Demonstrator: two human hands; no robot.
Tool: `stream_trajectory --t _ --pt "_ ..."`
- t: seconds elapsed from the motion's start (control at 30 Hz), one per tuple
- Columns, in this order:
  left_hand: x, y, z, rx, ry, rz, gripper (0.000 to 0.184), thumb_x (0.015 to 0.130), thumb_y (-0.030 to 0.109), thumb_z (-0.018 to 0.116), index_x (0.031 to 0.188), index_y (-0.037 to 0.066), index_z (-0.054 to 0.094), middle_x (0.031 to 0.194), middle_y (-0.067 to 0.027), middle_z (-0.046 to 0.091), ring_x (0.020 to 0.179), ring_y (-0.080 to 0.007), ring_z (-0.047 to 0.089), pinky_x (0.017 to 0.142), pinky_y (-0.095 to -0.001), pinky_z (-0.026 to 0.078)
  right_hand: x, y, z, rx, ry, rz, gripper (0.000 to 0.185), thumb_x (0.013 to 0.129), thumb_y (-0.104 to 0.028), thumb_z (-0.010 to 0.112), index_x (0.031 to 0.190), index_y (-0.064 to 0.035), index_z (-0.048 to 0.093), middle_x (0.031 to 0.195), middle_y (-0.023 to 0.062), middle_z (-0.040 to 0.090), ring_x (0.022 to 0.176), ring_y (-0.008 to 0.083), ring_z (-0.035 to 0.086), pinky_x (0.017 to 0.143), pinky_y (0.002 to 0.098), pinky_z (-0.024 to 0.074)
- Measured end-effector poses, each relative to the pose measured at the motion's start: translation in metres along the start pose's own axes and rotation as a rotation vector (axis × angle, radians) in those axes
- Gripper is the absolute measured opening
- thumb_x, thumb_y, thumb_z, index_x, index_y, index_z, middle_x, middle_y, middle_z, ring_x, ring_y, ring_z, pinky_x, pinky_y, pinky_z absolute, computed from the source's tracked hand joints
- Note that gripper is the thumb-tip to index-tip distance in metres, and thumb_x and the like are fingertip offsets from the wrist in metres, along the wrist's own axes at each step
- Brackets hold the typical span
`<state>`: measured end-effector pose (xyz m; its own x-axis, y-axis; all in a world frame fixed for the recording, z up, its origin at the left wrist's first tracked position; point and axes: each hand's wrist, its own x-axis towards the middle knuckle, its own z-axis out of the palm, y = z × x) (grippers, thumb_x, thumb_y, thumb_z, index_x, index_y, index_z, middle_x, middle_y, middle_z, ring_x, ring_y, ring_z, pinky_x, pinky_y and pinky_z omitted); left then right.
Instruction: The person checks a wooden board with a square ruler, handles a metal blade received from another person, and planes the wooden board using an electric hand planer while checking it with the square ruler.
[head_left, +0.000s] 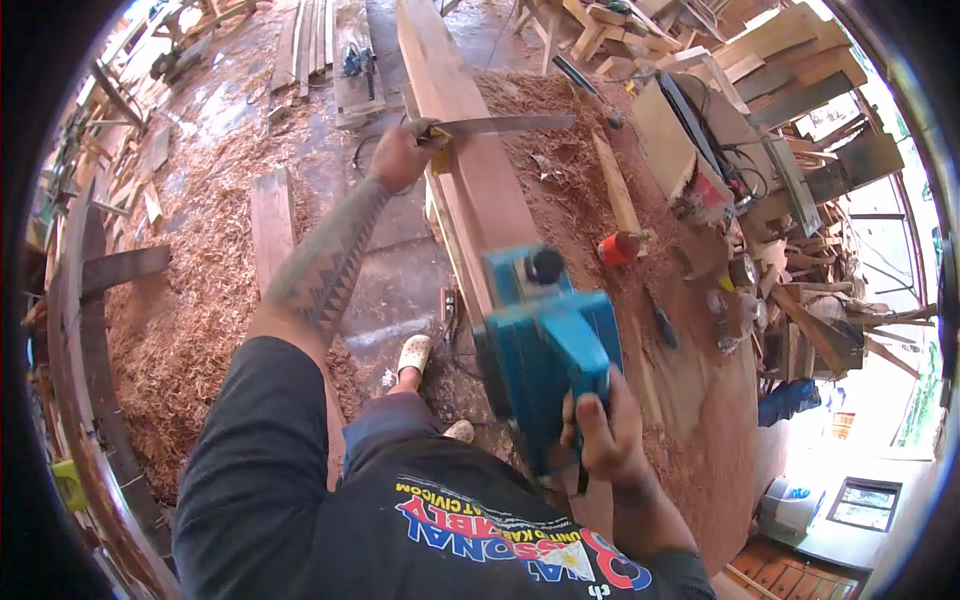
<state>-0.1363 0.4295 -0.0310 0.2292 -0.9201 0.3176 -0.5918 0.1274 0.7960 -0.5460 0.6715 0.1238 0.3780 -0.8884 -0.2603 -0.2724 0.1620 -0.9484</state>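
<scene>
A long reddish plank (495, 205) runs away from the body through the middle of the view. My left hand (404, 155) is closed around the handle of a hand saw (510, 124), whose blade lies across the plank and points right. Nearer the body, my right hand (605, 425) grips the rear handle of a blue electric planer (530, 355). The planer is over the near part of the plank and hides it there; whether its base touches the wood is hidden.
Wood shavings (190, 340) cover the floor at left. Right of the plank are an orange-red object (619, 247), a wooden strip (614, 180) and a dark-handled tool (661, 322). Stacked boards (800, 60) stand at upper right. A loose board (272, 220) lies beyond my left arm.
</scene>
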Motion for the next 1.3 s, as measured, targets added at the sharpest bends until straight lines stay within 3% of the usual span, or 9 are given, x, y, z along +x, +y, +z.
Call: stream_trajectory --t 0.13,0.37,0.5,0.63,0.8,0.87,0.9,1.1,1.3 --pt "0.010 -0.022 -0.009 -0.021 0.024 -0.044 0.039 0.092 0.022 0.074 0.125 0.003 0.069 0.110 -0.0169 0.076 0.100 -0.0250 0.074 0.086 -0.0378 0.057 0.108 -0.033 0.025 0.021 0.005 -0.068 0.037 0.106 -0.037 0.055 0.114 -0.0011 0.054 0.079 0.0029 0.060 0.061 0.0101 0.058 0.055 0.0269 0.0486" --pt "-0.061 -0.133 -0.079 -0.770 0.469 -0.375 0.029 0.101 0.016 0.068 0.121 -0.004 0.069 0.102 -0.0066 0.073 0.093 -0.0151 0.068 0.081 -0.0291 0.057 0.289 -0.086 0.063 0.034 -0.072 -0.166 0.037 0.107 -0.042 0.053 0.103 -0.0052 0.054 0.075 0.0037 0.058 0.056 0.0110 0.057 0.049 0.0286 0.0502" --pt "-0.189 -0.220 -0.108 -0.419 0.392 -0.598 0.027 0.102 0.016 0.065 0.119 -0.004 0.069 0.096 -0.0035 0.070 0.087 -0.0115 0.063 0.075 -0.0284 0.053 0.389 -0.114 0.087 0.025 -0.062 -0.221 0.039 0.106 -0.043 0.054 0.098 -0.0047 0.056 0.071 0.0045 0.058 0.055 0.0130 0.058 0.048 0.0308 0.0504" --pt "-0.302 -0.237 -0.106 -0.294 0.307 -0.856 0.020 0.099 0.016 0.067 0.107 -0.001 0.074 0.081 0.0000 0.065 0.067 -0.0073 0.055 0.058 -0.0269 0.045 0.482 -0.135 0.113 0.013 -0.036 -0.278 0.041 0.106 -0.042 0.054 0.097 -0.0017 0.058 0.070 0.0059 0.059 0.054 0.0153 0.059 0.047 0.0328 0.0504" --pt "-0.389 -0.258 -0.088 -0.276 0.175 -1.084 0.022 0.099 0.019 0.069 0.110 0.001 0.073 0.089 -0.0013 0.069 0.075 -0.0091 0.058 0.067 -0.0277 0.047 0.604 -0.154 0.140 -0.033 -0.067 -0.354 0.039 0.102 -0.043 0.061 0.103 -0.0042 0.060 0.075 0.0081 0.062 0.057 0.0174 0.058 0.049 0.0357 0.0508" --pt "-0.392 -0.254 -0.079 -0.301 0.190 -1.077 0.019 0.099 0.017 0.069 0.110 0.002 0.073 0.088 -0.0016 0.069 0.074 -0.0091 0.058 0.066 -0.0273 0.048 0.686 -0.150 0.141 -0.565 0.053 -0.789 0.025 0.099 -0.026 0.063 0.114 -0.0057 0.062 0.072 0.0118 0.065 0.056 0.0199 0.064 0.047 0.0350 0.0519" --pt "-0.394 -0.253 -0.075 -0.313 0.200 -1.070 0.018 0.099 0.016 0.069 0.110 0.002 0.074 0.088 -0.0017 0.069 0.073 -0.0091 0.058 0.066 -0.0272 0.048 0.689 -0.156 0.143 -0.834 0.119 -1.003 0.025 0.098 -0.018 0.063 0.120 -0.0065 0.062 0.071 0.0137 0.066 0.055 0.0212 0.066 0.046 0.0347 0.0524" --pt "-0.382 -0.249 -0.065 -0.435 0.277 -1.031 0.020 0.100 0.014 0.067 0.115 0.002 0.072 0.094 -0.0024 0.070 0.077 -0.0097 0.060 0.066 -0.0263 0.049 0.578 -0.154 0.135 0.060 -0.068 -0.290 0.046 0.105 -0.042 0.056 0.094 0.0023 0.060 0.070 0.0089 0.061 0.053 0.0185 0.059 0.048 0.0361 0.0488" --pt "-0.233 -0.183 -0.117 -0.409 0.464 -0.641 0.029 0.103 0.017 0.066 0.124 -0.003 0.067 0.104 -0.0065 0.071 0.089 -0.0147 0.067 0.079 -0.0298 0.057 0.336 -0.091 0.078 0.085 -0.074 -0.252 0.036 0.107 -0.038 0.054 0.099 -0.0030 0.056 0.073 0.0047 0.058 0.054 0.0138 0.058 0.045 0.0317 0.0469"
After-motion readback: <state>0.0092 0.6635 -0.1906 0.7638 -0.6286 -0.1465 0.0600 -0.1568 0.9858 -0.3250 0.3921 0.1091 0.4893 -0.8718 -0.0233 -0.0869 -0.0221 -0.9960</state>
